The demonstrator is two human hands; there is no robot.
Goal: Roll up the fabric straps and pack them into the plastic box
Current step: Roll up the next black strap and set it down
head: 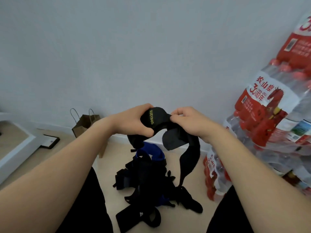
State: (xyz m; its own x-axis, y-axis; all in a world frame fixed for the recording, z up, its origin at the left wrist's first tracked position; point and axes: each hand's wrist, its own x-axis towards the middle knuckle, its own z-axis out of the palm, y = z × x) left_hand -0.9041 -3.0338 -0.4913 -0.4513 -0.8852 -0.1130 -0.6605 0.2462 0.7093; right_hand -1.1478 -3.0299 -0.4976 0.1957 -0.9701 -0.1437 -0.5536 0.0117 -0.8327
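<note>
Left forearm and right forearm reach forward from the bottom edge, bare. They pass over black-trousered legs spread to either side of the strap pile. That pile lies on the pale floor between the legs, probably so each piece is within easy reach. Right of the strap pile, shrink-wrapped bottled-water packs are stacked against the wall. Far left of it runs a white ledge, and behind it to the left a brown paper bag stands at the wall's foot.

Above the strap pile both hands hold up a black strap lettered XUEYING in yellow-green. The left hand is clenched round the rolled end, thumb beneath and fingers over the top, likely to keep the coil tight. The right hand pinches the band just beside the roll, seemingly feeding it in under tension, while the loose tail hangs down towards the strap pile. Rolling of this strap looks partway done, and many tangled ones remain. No plastic box is in view.
</note>
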